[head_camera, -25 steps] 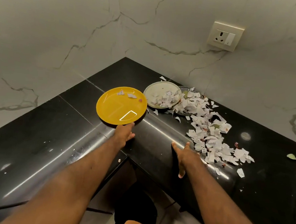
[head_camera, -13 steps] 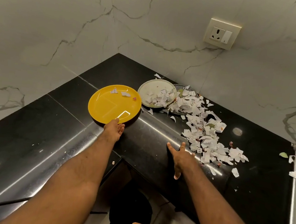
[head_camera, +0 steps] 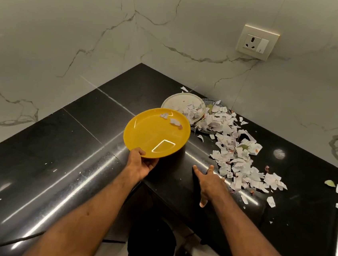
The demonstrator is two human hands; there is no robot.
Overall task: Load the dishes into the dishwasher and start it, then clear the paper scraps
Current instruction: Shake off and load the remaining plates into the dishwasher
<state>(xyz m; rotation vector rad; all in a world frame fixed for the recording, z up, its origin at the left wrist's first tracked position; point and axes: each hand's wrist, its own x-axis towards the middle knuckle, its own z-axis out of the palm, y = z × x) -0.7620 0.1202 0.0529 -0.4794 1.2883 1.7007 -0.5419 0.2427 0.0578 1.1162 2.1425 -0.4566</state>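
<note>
Left hand (head_camera: 141,165) holds a round yellow plastic plate (head_camera: 152,134) over the black polished stone desk (head_camera: 79,139).
Head view: its fingers (head_camera: 152,163) grasp the plate's near rim, thumb on top. The right hand (head_camera: 210,181) lies on the desk's front edge, fingers released and spread, just beside torn white paper scraps (head_camera: 237,162) strewn from a round white plate (head_camera: 177,102) near the back corner.
</note>
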